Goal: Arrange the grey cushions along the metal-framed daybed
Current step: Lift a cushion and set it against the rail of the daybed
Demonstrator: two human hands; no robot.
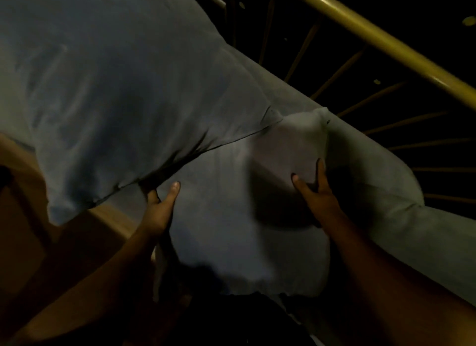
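A pale grey cushion [231, 216] fills the middle of the view, held between both my hands. My left hand [161, 206] grips its left edge, thumb on the front face. My right hand [315, 191] presses on its right side, fingers spread against the fabric. A larger grey cushion [108, 88] lies at the upper left and overlaps the top edge of the one I hold. A third grey cushion [381, 186] runs along the right, against the daybed's brass-coloured metal rail [386, 41]. The light is dim.
Thin metal spindles [386, 95] fan out below the rail against a dark background. A brown wooden surface [23, 216] shows at the lower left beneath the cushions. The bottom of the view is in deep shadow.
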